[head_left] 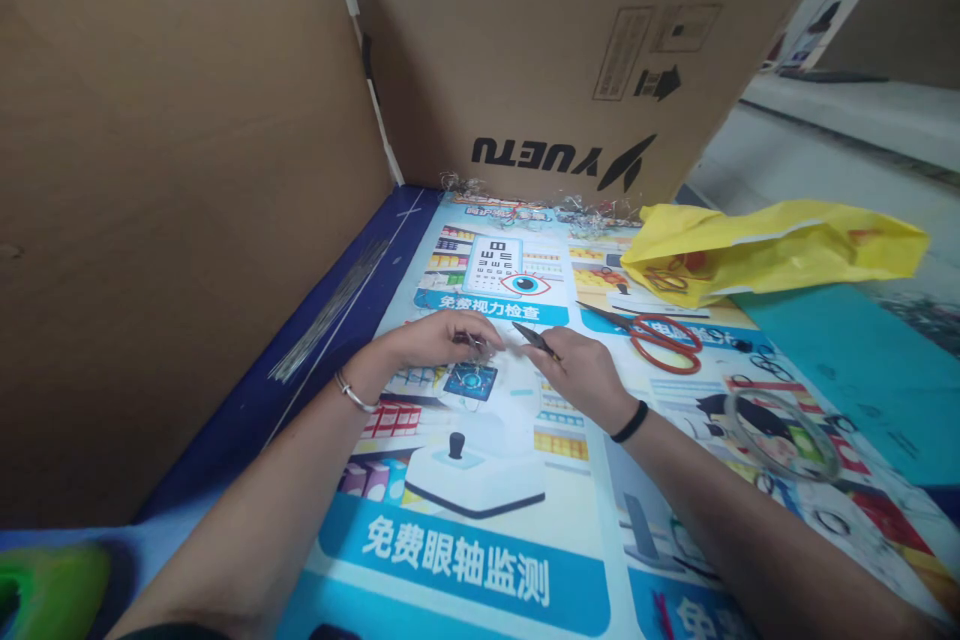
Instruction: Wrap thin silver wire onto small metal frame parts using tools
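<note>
"Presently, what stage is the work at, taking the clock as centred on the hands?"

"Partway, by judgement. Largest first: the cardboard wall (525, 40) limits reach from 10 to 1 o'clock. The printed sheet (517, 490) shows between the forearms at 6 o'clock, giving the most room."

"Obstructions?"

"Yellow bag (780, 250) at 2 o'clock; red-handled scissors (664, 367) at 3, near the right hand (581, 375). Straight wire bundle (330, 312) at 9, judged not yet used. Wire tangles (592, 217) at 1, by the wall's foot; finished or scrap, cannot tell."

"Grip state?"

"Right: wrapped around pliers (529, 333); whether their tips meet cannot be told. Left hand (441, 338): fingers pinched on thin wire (474, 350), beside the pliers at 9 o'clock, apparently unfinished."
</note>
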